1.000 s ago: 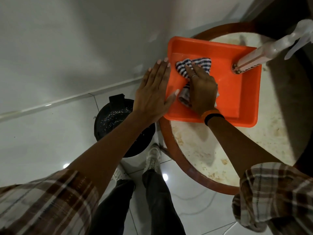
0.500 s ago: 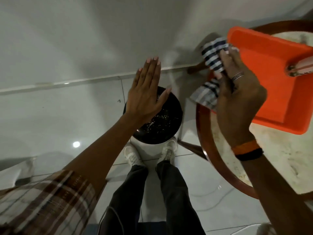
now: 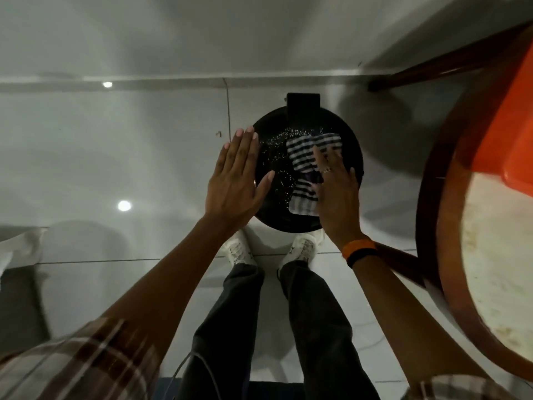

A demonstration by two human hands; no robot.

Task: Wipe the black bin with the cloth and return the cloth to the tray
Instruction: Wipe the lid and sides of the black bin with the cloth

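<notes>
The round black bin (image 3: pixel 277 215) stands on the floor straight ahead of my feet, its lid speckled with small white droplets. A blue-and-white striped cloth (image 3: pixel 310 151) lies on the right half of the lid. My right hand (image 3: pixel 336 194) presses flat on the cloth, covering its right edge. My left hand (image 3: pixel 235 180) is flat with fingers together over the bin's left rim; whether it touches the rim is unclear. The orange tray (image 3: pixel 507 134) shows only its corner at the right edge, on the round table.
A round table (image 3: pixel 496 278) with a dark wooden rim and a stained pale top fills the right side. A dark table leg (image 3: pixel 432 70) runs along the wall base. My two white shoes (image 3: pixel 239 251) stand just below the bin on glossy white tiles.
My right hand lifted the cloth out of the tray, carried it left and down, and now holds it on the bin lid. My left hand left the tray edge and came to the bin's left side.
</notes>
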